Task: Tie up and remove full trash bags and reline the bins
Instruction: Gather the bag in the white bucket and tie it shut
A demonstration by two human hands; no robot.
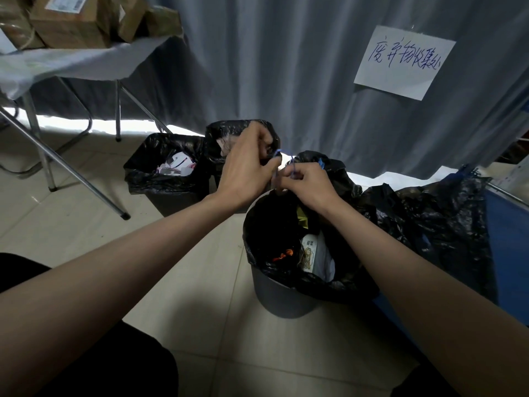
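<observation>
both hands meet above the grey round bin (282, 293): the left hand (246, 164) and right hand (306, 181) each pinch the blue drawstring (292, 167) of its black bag (340, 179), fingers curled; the knot itself is hidden between them. the trash inside is dim, perhaps cartons. the handwritten paper sign (403, 63) on the curtain (286, 53) is not clearly legible.

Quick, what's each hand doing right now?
Left hand: fingers curled, pinching the blue drawstring of the black bag in the round bin.
Right hand: fingers curled, pinching the same drawstring.
</observation>
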